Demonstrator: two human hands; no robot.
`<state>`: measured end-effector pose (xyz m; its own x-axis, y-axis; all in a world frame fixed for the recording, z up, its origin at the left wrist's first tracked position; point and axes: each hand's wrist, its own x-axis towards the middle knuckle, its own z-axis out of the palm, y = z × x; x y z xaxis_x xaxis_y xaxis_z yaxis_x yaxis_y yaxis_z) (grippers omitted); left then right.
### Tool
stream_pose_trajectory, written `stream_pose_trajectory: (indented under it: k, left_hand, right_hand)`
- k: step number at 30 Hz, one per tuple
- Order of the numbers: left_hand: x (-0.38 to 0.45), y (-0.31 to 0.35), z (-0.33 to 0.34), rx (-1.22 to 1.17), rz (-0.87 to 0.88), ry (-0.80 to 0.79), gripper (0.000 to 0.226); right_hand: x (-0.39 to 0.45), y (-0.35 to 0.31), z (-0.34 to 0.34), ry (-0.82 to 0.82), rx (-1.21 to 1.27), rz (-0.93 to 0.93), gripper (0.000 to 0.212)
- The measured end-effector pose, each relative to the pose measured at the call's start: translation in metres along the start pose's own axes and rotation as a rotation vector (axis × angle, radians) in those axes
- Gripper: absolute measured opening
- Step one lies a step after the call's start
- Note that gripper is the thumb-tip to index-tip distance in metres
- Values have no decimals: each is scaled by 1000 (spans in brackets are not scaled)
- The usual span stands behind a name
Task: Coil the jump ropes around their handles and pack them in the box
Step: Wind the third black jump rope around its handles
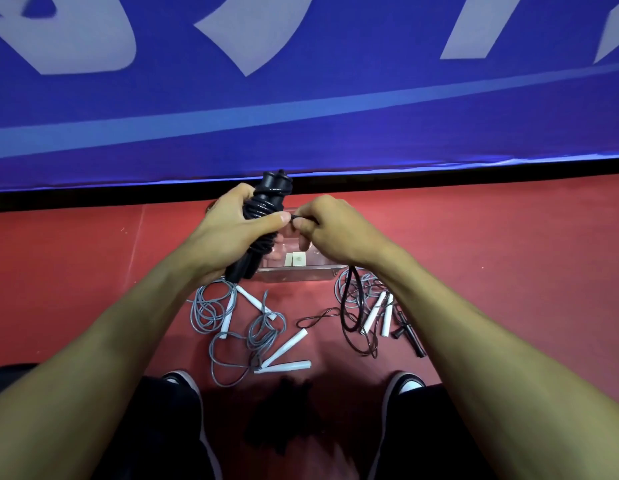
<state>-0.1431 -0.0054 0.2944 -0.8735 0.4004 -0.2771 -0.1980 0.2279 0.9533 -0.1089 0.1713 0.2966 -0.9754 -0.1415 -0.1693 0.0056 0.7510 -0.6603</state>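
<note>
My left hand [231,233] grips a pair of black jump rope handles [268,199] held together and tilted, with black cord coiled around them. My right hand [330,226] pinches the black cord right beside the coil; the free loop of that cord [349,306] hangs down from under the right wrist to the floor. Both hands are above a clear plastic box [301,271] on the red floor. Grey ropes with white handles [287,344] lie loose on the floor below.
Another white-handled grey rope [380,310] and a black-handled rope [410,332] lie tangled at the right. More grey cord [211,306] lies at the left. A blue banner wall [301,98] stands behind the box. My shoes [403,382] and knees are near the bottom.
</note>
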Motion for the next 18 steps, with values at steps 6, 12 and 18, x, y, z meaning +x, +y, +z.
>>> stream_pose_trajectory:
  k: [6,12,18]
  left_hand:
    - [6,-4,1,11,54,134,34]
    - [4,-1,-1,-416,-63,-164,36]
    - [1,-3,1,-171,-9,-96,32]
  right_hand:
    - [4,7,1,154,21,48,31]
    - [4,7,2,119,5,33,37]
    - [2,2,7,76,-41,-15,26]
